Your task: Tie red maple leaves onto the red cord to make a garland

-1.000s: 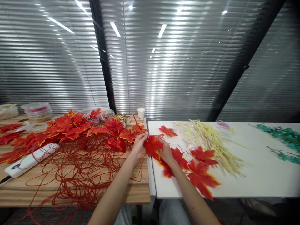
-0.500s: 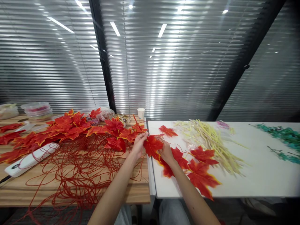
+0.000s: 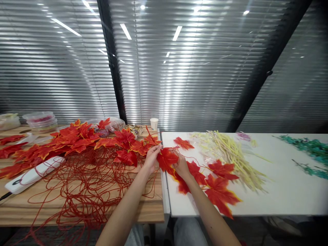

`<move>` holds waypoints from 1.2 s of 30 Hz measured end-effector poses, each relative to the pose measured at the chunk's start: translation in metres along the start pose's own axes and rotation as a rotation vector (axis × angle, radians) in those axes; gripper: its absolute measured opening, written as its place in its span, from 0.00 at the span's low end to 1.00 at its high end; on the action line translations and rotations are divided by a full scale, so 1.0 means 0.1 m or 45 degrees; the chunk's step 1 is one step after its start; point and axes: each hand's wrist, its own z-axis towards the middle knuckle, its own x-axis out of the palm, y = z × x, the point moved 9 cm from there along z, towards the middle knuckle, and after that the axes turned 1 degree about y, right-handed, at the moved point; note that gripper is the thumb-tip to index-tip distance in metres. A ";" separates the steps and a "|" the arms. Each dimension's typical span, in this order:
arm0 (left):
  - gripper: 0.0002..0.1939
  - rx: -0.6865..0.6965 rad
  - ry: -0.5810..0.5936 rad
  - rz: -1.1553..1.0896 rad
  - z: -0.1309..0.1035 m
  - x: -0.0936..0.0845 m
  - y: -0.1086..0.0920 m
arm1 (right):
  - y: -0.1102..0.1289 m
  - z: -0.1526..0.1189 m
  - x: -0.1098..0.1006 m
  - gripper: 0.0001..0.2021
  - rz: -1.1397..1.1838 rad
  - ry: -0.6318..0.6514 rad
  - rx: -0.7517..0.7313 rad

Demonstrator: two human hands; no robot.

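Observation:
Between my two hands is a red artificial maple leaf (image 3: pixel 167 159), held over the seam of two tables. My left hand (image 3: pixel 152 158) pinches at its upper left side; the fingertips are too small to show exactly what lies between them. My right hand (image 3: pixel 181 165) closes on the leaf's right side, its fingers partly behind it. Several larger maple leaves (image 3: pixel 221 193) on a thin red cord lie right of and under my right forearm. To the left spreads a tangle of red cord (image 3: pixel 87 184), with a heap of red-orange maple leaves (image 3: pixel 74 138) behind it.
A white power strip (image 3: pixel 34 175) lies on the wooden table (image 3: pixel 151 213). Plastic tubs (image 3: pixel 41 121) and a paper cup (image 3: pixel 154 124) stand at the back. On the white table (image 3: pixel 282 201) are pale yellow strips (image 3: pixel 230 157) and green foliage (image 3: pixel 311 153).

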 end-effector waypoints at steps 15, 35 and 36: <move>0.11 0.010 -0.007 0.016 0.01 -0.02 0.01 | -0.02 0.00 0.02 0.24 -0.015 0.013 0.004; 0.10 0.002 0.005 0.025 0.02 -0.02 0.03 | 0.03 0.01 -0.01 0.20 -0.001 0.005 0.019; 0.10 0.003 0.011 0.022 0.02 -0.02 0.02 | 0.03 0.01 -0.01 0.20 0.004 0.005 0.021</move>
